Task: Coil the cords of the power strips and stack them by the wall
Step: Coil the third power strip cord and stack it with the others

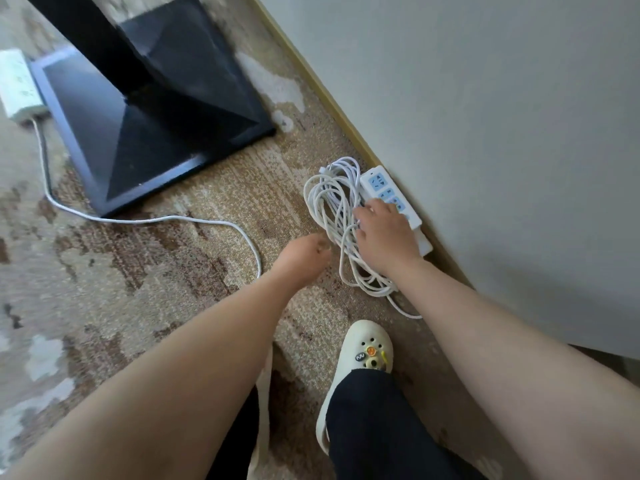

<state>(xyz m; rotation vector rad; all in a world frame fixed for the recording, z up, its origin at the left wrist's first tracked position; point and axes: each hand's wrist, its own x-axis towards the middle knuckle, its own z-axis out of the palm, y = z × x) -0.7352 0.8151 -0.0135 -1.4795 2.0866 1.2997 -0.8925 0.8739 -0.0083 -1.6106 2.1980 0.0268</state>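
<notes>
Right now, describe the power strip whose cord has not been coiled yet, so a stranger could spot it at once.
Start at the black stand base on the patterned carpet. Against its left edge, at the frame's left border, lies a white power strip. Unlike the blue-socketed power strip by the wall, beside its coiled cord, this one trails a loose cord across the carpet.

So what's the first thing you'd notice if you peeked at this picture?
Probably the tangly bundle of white cord on the carpet by the wall, with the right hand resting on it next to a white power strip with blue sockets. Then the big black stand base at upper left, and the cream clog with little charms near the bottom.
</notes>
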